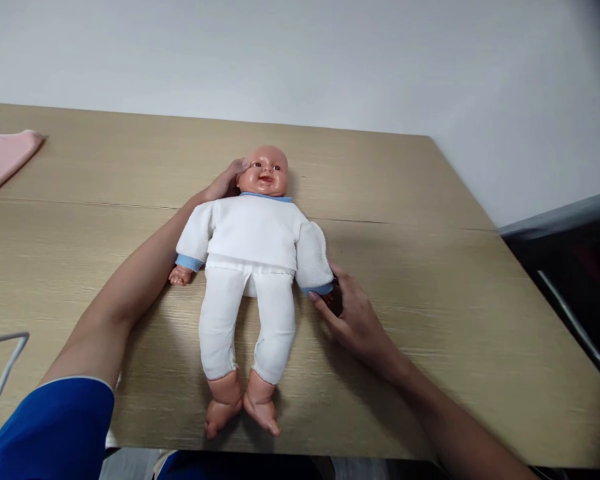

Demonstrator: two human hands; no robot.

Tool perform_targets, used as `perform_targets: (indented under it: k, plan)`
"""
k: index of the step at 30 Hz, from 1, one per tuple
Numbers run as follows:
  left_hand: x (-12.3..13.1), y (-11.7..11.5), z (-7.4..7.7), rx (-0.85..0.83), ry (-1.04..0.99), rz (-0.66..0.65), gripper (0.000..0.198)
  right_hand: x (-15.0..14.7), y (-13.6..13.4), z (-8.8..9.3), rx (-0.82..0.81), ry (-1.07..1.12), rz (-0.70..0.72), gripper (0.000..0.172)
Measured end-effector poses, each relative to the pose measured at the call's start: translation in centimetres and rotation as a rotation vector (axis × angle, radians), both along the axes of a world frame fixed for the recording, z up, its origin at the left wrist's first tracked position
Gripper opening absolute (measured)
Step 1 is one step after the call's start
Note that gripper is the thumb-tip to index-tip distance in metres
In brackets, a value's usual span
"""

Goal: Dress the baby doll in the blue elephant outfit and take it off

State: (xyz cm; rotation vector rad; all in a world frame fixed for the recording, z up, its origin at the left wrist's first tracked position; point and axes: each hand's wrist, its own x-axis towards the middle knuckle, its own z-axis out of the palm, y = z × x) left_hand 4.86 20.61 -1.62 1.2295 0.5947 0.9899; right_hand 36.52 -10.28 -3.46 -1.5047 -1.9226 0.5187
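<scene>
Doll (253, 233) (face up), left hand (225, 183) at head, right hand (353, 317) at sleeve

The doll (253, 267) lies on the table (430, 267), head to 12 o'clock, feet to 6. My left hand (225, 183) is at its head, 11 o'clock; my right hand (353, 317) touches its sleeve (314, 257), 4 o'clock. The cloth (3, 157) lies at 10, the hanger (3, 373) at 8.

Bright, even overhead light falls on the bench (430, 280), casting soft shadows. Edges bow slightly, and the right corner blurs dark.
</scene>
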Motion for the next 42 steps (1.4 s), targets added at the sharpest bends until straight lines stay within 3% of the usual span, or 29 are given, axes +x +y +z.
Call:
perform_targets:
  k: [7,12,15,17,23,26,28,30,32,35,38,40,42]
  plan:
    - [0.2,0.3,-0.5,-0.005,-0.007,0.03,0.058,-0.1,0.7,-0.1,0.01,0.049,0.0,0.064]
    - [-1.2,-0.7,0.7,-0.086,0.104,-0.001,0.069,-0.2,1.5,-0.4,0.067,0.09,-0.005,0.068]
    - [-3.5,-1.5,1.7,-0.109,0.254,0.172,0.061,-0.1,2.1,-0.4,0.107,0.098,-0.043,0.068]
    - [-5.2,-2.4,2.4,-0.038,0.379,0.312,0.054,0.0,2.4,-0.4,0.114,0.146,-0.068,0.066]
    - [-8.1,-7.4,4.0,0.378,0.699,0.534,0.035,0.0,3.8,-1.5,0.172,0.288,-0.173,0.071]
    - [-7.1,-11.1,5.1,0.555,0.785,0.649,0.023,-0.2,4.6,-1.7,0.264,0.295,-0.214,0.061]
    - [-5.6,-14.4,6.2,0.636,0.787,0.645,0.02,-0.5,4.4,-0.8,0.334,0.288,-0.235,0.053]
    - [-3.8,-18.5,7.6,0.703,0.73,0.551,0.021,-1.1,3.0,0.8,0.414,0.262,-0.236,0.047]
    - [-2.0,-23.5,9.4,0.778,0.652,0.375,0.027,-1.9,0.0,2.7,0.491,0.243,-0.213,0.041]
    - [-0.2,-31.6,11.7,0.823,0.602,-0.046,0.032,-2.7,-7.0,3.5,0.554,0.23,-0.173,0.031]
    - [0.9,-38.6,11.6,0.666,0.522,-0.533,0.031,-2.0,-14.7,-0.2,0.674,0.097,-0.113,0.023]
    - [1.4,-41.8,9.8,0.586,0.486,-0.789,0.03,-0.8,-18.8,-4.3,0.757,0.013,0.12,0.019]
    - [1.6,-44.0,7.0,0.487,0.436,-0.933,0.031,0.7,-21.8,-8.1,0.673,0.002,0.294,0.025]
